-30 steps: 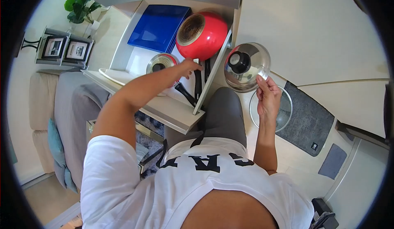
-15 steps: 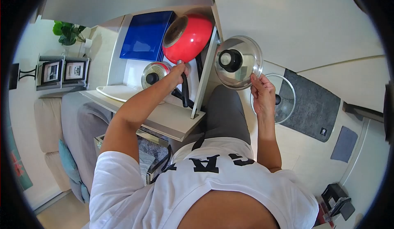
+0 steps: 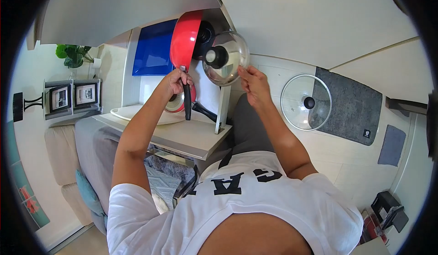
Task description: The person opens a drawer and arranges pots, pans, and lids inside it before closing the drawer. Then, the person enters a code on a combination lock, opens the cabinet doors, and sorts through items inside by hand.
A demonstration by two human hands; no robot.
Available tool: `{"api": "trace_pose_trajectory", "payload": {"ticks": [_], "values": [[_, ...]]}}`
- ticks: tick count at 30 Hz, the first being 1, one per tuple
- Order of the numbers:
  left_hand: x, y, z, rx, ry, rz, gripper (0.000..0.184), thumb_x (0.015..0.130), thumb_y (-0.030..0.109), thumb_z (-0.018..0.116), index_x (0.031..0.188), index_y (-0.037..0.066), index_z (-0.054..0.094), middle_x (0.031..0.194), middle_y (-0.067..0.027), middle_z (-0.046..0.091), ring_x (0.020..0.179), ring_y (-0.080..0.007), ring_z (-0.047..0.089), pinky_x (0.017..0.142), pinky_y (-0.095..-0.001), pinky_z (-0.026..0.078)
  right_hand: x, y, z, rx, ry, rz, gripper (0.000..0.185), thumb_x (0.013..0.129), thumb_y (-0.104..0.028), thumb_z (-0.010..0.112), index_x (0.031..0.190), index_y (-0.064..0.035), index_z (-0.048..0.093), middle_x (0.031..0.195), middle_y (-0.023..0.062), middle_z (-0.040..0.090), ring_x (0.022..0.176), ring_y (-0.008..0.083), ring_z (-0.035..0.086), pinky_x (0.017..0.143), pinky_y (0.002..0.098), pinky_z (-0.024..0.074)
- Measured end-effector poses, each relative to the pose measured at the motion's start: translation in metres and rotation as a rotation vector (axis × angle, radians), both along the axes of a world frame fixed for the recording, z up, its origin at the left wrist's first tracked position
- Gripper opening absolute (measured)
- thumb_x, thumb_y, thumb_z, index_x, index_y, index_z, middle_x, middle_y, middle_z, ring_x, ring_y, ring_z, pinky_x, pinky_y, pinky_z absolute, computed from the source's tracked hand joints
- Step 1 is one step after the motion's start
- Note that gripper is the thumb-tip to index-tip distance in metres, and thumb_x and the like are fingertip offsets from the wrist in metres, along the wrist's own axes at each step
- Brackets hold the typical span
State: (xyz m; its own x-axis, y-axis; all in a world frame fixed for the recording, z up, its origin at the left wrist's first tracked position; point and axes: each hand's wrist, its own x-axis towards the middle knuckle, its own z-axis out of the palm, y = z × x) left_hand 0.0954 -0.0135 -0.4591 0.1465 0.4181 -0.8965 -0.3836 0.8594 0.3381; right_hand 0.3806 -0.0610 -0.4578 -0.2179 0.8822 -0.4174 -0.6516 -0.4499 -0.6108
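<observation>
The red, deep-sided pan (image 3: 185,42) lies just beyond the fingers of the left hand (image 3: 175,80), its black handle (image 3: 187,102) being gripped near the pan's body, with the rest of the handle left projecting below the fist. To the right, the domed, clear lid with a black knob (image 3: 235,49) lies on the left of the right hand (image 3: 257,84); its rim is pinched between thumb and fingers. The left forearm is stretched up and rightward over the drawer front, while the right forearm is angled up and leftward, so that the lid is held above the drawer's right side. In the open white drawer (image 3: 182,138), blue square plates (image 3: 153,47) are seen at the left, a white flat piece with a curved rim (image 3: 125,113) along the front, and a small red-rimmed pot (image 3: 172,104), partly hidden by the left hand and handle. Near it a second black handle (image 3: 204,111) is seen. Between pan and lid a black rounded surface (image 3: 206,33) is shown; whether it is a separate pan cannot be told. Farther right, a round glass lid (image 3: 296,97) is set on the floor, partly overlapping a dark grey mat (image 3: 351,109).
</observation>
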Motion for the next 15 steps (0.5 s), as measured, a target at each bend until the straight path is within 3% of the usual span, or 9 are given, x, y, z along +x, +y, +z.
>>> {"api": "trace_pose_trajectory", "payload": {"ticks": [4,6,9,15], "values": [[-0.008,0.002,0.003,-0.017,-0.069,0.007,0.032,0.043,-0.012,0.041,0.07,0.005,0.036,0.063,-0.006,0.038,0.056,-0.0192,0.045,0.059,-0.0329,0.041,-0.034,0.022,-0.004,-0.001,-0.054,0.027,0.011,0.082,-0.014,0.064,0.078,-0.006,0.057,0.063,-0.006,0.046,0.046,0.0017,0.033,0.039,0.0182,0.0228],[-0.007,0.002,0.003,-0.013,-0.061,0.022,0.029,0.04,-0.012,0.041,0.062,0.005,0.033,0.059,-0.0075,0.037,0.053,-0.0215,0.044,0.058,-0.0345,0.041,-0.049,0.034,-0.005,0.03,-0.062,0.012,0.018,0.081,-0.01,0.064,0.066,-0.0062,0.055,0.054,-0.0046,0.043,0.041,0.0031,0.033,0.036,0.0206,0.0211],[-0.009,-0.001,0.002,0.004,-0.073,0.039,0.029,0.041,-0.012,0.041,0.064,0.005,0.034,0.06,-0.0073,0.037,0.053,-0.0213,0.044,0.057,-0.0341,0.041,-0.069,0.048,-0.01,0.05,-0.028,0.005,0.012,0.081,-0.012,0.065,0.074,-0.0058,0.058,0.057,-0.0046,0.046,0.043,0.0029,0.037,0.037,0.0188,0.0252],[-0.004,-0.012,-0.006,0.053,-0.05,0.066,0.031,0.043,-0.012,0.042,0.068,0.005,0.036,0.062,-0.0073,0.038,0.054,-0.0213,0.044,0.056,-0.0335,0.041,-0.107,0.065,-0.021,0.083,-0.103,-0.024,0.014,0.081,-0.011,0.064,0.071,-0.0047,0.058,0.058,-0.0019,0.05,0.044,0.0052,0.043,0.038,0.0196,0.0305]]}}
